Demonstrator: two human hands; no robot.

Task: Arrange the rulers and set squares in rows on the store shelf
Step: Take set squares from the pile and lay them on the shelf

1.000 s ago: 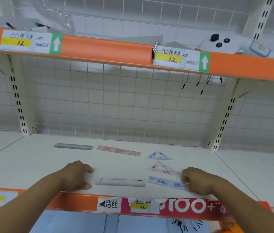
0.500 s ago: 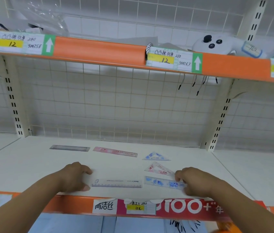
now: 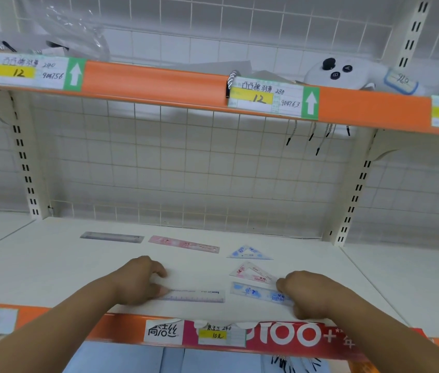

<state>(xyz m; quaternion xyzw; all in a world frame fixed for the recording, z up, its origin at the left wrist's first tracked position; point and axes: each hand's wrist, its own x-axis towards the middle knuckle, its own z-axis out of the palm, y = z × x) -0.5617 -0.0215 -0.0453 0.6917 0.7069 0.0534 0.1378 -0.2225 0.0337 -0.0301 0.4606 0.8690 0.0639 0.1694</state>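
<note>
On the white shelf [image 3: 51,267] lie a grey ruler [image 3: 111,237] and a pink ruler [image 3: 183,244] in the back row, with a blue set square [image 3: 249,253] to their right. A pink set square [image 3: 252,273] lies in front of it. Along the front edge are a clear ruler [image 3: 197,296] and a blue ruler [image 3: 258,292]. My left hand [image 3: 137,282] pinches the clear ruler's left end. My right hand [image 3: 309,294] grips the blue ruler's right end, covering it.
The shelf's orange front lip [image 3: 280,337] carries price labels. An upper orange shelf [image 3: 154,84] overhangs, holding a white controller [image 3: 339,72] and plastic bags. Slotted uprights [image 3: 24,168] stand at both sides, a wire grid behind. Cords hang from the upper shelf at right.
Both hands have stayed on the front rulers. The clear ruler and the blue ruler shifted slightly, lying closer in line along the front edge.
</note>
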